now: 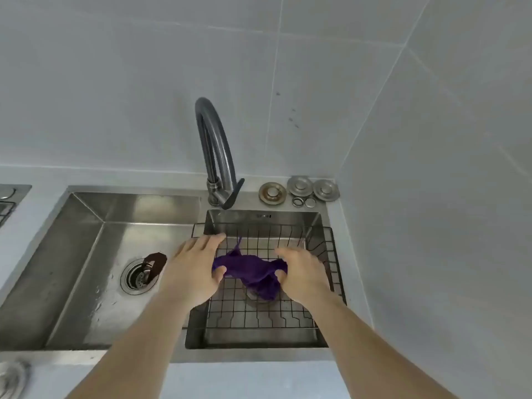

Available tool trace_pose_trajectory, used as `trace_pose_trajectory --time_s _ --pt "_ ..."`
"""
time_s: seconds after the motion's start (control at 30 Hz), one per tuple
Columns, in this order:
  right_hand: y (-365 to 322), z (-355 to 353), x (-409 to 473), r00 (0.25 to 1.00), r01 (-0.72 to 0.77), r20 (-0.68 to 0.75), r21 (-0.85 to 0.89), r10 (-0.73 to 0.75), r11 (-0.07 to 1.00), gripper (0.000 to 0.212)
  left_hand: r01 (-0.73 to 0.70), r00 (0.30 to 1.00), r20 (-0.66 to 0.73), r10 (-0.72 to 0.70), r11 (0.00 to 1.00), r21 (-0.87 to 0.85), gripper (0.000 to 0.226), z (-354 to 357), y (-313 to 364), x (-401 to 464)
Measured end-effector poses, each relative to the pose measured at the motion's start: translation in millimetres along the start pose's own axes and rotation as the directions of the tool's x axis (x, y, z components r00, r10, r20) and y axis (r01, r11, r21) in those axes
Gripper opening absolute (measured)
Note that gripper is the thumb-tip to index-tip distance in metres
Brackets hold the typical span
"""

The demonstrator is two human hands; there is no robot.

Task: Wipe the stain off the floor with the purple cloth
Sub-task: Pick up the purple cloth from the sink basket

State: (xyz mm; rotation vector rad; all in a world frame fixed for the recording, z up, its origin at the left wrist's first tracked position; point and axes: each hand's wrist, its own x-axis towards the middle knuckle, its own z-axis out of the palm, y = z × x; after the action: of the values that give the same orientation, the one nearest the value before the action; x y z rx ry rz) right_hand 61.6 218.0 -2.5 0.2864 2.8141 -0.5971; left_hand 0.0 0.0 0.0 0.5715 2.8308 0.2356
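Observation:
The purple cloth [253, 272] hangs crumpled between my two hands above the black wire rack [331, 249] that sits in the right sink basin. My left hand [193, 272] pinches the cloth's left end with thumb under and fingers spread toward the rack's far edge. My right hand [302, 272] grips the cloth's right end, fingers curled around it. A loose fold droops below toward the rack. Neither the floor nor any stain is in view.
The dark curved faucet [216, 156] rises behind the basins. The left steel basin [86, 254] has a drain strainer [138, 276] with a brown stopper beside it. Metal drain caps and rings [299, 191] lie at the back right corner. Tiled walls close in behind and right.

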Motion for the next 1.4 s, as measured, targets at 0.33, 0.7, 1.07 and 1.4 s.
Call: trace_pose_trajectory --time_s 0.33,0.7,1.07,1.4 --pt "41 60 72 0.984 0.007 0.176 -0.003 -0.006 1.0 0.046 -0.014 0.953 0.303 -0.007 0.997 0.07 0.056 82 -5 67" --pt "45 65 73 0.998 -0.032 0.046 0.04 0.031 0.999 0.006 -0.039 0.994 0.11 0.021 0.985 0.169 0.031 98 -8 65" --pt "-24 -5 -9 0.962 0.078 -0.269 0.1 -0.049 0.992 0.005 0.004 0.973 -0.232 0.003 1.0 0.031 0.023 -7 -18 -16" --pt "-132 -65 -234 0.743 0.295 -0.64 0.053 -0.194 0.954 0.009 -0.124 0.774 -0.627 0.088 0.992 -0.014 0.017 -110 -26 -240"
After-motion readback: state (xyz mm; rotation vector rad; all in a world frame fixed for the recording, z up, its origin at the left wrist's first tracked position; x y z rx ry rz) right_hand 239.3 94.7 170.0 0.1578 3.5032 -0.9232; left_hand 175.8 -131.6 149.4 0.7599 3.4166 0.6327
